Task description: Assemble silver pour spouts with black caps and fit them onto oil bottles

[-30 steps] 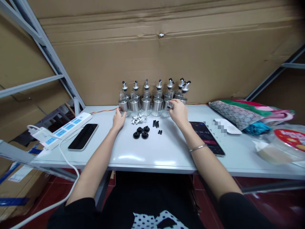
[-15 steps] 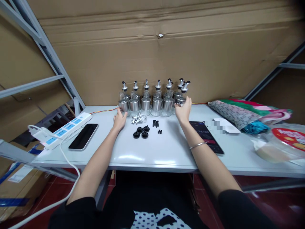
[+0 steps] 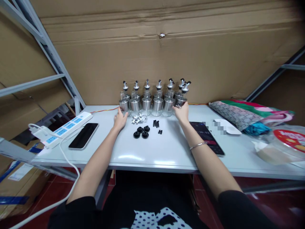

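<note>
Glass oil bottles with steel bands stand in two rows at the back of the table. The rear ones carry silver pourer spouts with black tips. My left hand (image 3: 120,119) rests at the left end of the front row, its fingers apart and against the leftmost oil bottle (image 3: 124,105). My right hand (image 3: 181,114) is around the lower part of the rightmost front oil bottle (image 3: 182,100), which has a pourer spout (image 3: 186,86) on top. In front of the rows lie silver spout pieces (image 3: 138,119), black stoppers (image 3: 144,135) and small black parts (image 3: 155,123).
A power strip (image 3: 69,128) with a white cable and a phone (image 3: 84,136) lie on the left. To the right are a dark tablet-like device (image 3: 212,143), a white flat object (image 3: 230,127), a patterned bag (image 3: 238,116) and a plastic tub (image 3: 289,140). Cardboard (image 3: 143,60) stands behind.
My right hand has moved slightly down and left along the rightmost front bottle. My left hand stays by the leftmost bottle. The view has shifted a little.
</note>
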`<state>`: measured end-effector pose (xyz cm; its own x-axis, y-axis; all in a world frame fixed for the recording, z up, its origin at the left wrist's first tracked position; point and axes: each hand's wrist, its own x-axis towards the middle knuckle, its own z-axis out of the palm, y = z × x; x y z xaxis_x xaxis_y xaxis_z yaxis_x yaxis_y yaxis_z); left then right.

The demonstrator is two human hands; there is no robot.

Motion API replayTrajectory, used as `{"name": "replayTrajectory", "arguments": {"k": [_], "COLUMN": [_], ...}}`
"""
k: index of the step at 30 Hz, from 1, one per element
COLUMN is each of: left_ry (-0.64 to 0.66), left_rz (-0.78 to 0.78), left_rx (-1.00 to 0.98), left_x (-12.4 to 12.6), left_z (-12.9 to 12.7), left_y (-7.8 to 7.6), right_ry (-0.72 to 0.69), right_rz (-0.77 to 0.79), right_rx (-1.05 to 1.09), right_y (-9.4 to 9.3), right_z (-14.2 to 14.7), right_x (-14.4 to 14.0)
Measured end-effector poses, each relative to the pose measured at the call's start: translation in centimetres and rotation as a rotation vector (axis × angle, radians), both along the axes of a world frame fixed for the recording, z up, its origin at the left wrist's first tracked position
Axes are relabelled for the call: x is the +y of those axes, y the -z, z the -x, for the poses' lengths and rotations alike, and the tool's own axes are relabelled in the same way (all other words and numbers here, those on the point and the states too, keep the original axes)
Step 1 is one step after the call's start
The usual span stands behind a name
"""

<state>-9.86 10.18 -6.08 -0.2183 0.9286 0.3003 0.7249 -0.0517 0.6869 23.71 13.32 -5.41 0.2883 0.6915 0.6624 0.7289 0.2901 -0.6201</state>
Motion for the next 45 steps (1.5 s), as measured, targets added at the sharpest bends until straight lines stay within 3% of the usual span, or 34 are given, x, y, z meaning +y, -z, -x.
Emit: {"name": "replayTrajectory", "arguments": {"k": [3,5,8,12,16,19,22,30,36,39,42,45], "left_ry": [0.005,-0.007,-0.003,0.138,0.338,0.537,0.635,0.644,0.635,0.638,0.639,0.628], "left_rz": [0.016,-0.012,-0.176,-0.449,-0.608,-0.624,-0.620,-0.563,-0.532,-0.543,-0.600,-0.728], "left_rx": [0.006,0.008,0.022,0.102,0.295,0.425,0.459,0.428,0.358,0.288,0.293,0.347], "left_x": [-0.2,-0.5,-1.0,-2.3,-4.0,-5.0,-5.5,-5.5,-5.8,-6.2,-6.3,-6.3], "left_z": [-0.3,-0.7,-1.5,-3.0,-4.9,-6.3,-7.1,-7.1,-7.2,-7.1,-7.1,-7.2], "left_y": [-0.1,-0.1,-0.4,-1.7,-3.2,-3.5,-3.3,-3.2,-3.3,-3.4,-3.5,-3.5], "right_ry": [0.086,0.035,-0.077,-0.245,-0.300,-0.428,-0.543,-0.665,-0.794,-0.765,-0.609,-0.456], "right_rz": [0.051,0.001,-0.116,-0.210,-0.143,-0.083,-0.062,-0.047,-0.178,-0.220,-0.226,-0.132], "right_rx": [0.020,-0.044,-0.087,-0.114,-0.117,-0.150,-0.160,-0.146,-0.314,-0.443,-0.543,-0.685], "right_y": [-1.6,-2.8,-4.0,-4.9,-5.6,-5.8,-5.6,-5.5,-5.3,-5.7,-6.0,-6.3], "right_z": [1.2,2.2,4.0,5.7,6.6,7.5,8.5,9.4,10.0,10.2,10.2,10.2], "right_x": [-1.2,-2.3,-4.0,-5.8,-6.8,-7.4,-8.0,-8.7,-9.5,-10.2,-10.4,-10.4]}}
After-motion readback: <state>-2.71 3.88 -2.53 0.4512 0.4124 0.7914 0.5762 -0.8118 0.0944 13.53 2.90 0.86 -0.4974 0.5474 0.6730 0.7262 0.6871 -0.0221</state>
